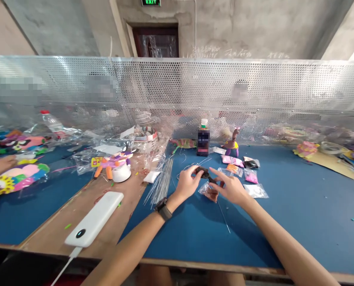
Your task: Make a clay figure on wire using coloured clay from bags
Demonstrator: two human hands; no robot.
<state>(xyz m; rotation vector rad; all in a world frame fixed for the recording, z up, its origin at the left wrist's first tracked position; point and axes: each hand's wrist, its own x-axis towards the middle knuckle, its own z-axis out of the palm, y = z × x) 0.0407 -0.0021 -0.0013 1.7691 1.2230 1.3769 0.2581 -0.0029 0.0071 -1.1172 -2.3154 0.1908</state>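
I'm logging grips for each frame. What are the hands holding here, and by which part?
Both hands pinch a small black piece: left hand at its left end, right hand at its right, above a small clear bag.

A long bench [298, 222] with a blue top and a bare wooden strip runs the width of the view. Behind it stands a perforated metal screen [177, 95]. Beyond rise raw concrete walls [254, 24], a dark doorway [155, 41] and a green exit sign [151, 2], in soft daylight
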